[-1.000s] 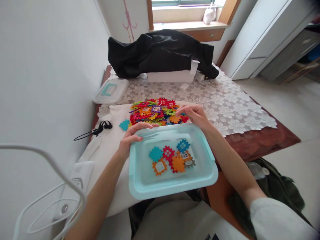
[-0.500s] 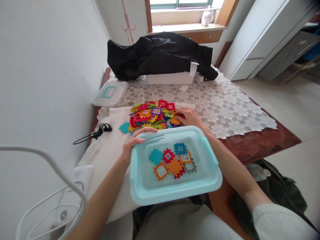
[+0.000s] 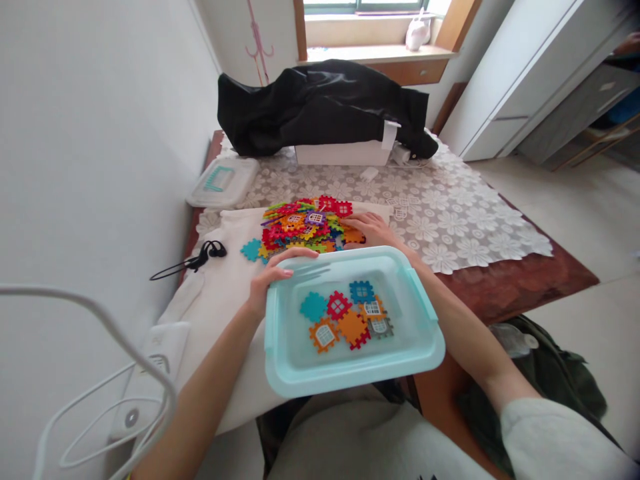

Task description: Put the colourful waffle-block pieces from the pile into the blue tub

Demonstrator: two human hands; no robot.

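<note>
My left hand (image 3: 270, 275) grips the far left rim of a light turquoise plastic tub (image 3: 320, 381), which tilts towards me at the table's near edge. Several toothed building tiles lie on its bottom, among them an orange tile (image 3: 352, 327), a red window tile (image 3: 339, 305) and a blue one (image 3: 362, 291). Behind the tub, a heap of colourful interlocking tiles (image 3: 305, 230) rests on the white cloth. My right hand (image 3: 374, 230) reaches past the tub to the heap's right side, fingers stretched over the tiles; its fingertips are partly hard to make out.
A clear lid with a turquoise handle (image 3: 220, 183) lies at the back left. Black earphones (image 3: 205, 257) are on the cloth. A black cover (image 3: 325, 110) drapes over a white box at the back. A white cable (image 3: 115, 340) loops at the near left.
My right hand has shifted slightly left over the heap, and its fingers have straightened. My left hand keeps hold of the tub. The view has moved a little.
</note>
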